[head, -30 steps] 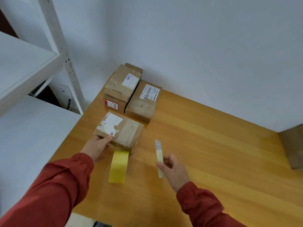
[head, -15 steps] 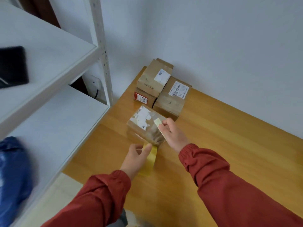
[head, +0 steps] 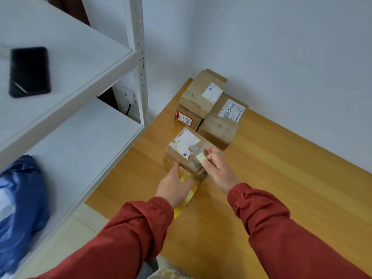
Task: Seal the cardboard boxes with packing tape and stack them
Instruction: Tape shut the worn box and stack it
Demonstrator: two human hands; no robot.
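With three boxes [head: 209, 105] already grouped at the far corner, the left hand [head: 174, 187] is gripping the tape roll [head: 186, 198] while the right hand [head: 218, 168] is pinching a small cutter [head: 202, 161] over the near box [head: 186, 152], sealing unfinished.

A wooden table [head: 281, 178] meets plain white walls [head: 261, 47] beside white metal shelving [head: 138, 57].

A second ago the right hand [head: 218, 170] held the cutter [head: 201, 159] out over the table — now it's at the near box [head: 186, 153]. The left hand [head: 174, 187] has slid off the box — onto the tape roll [head: 189, 195].
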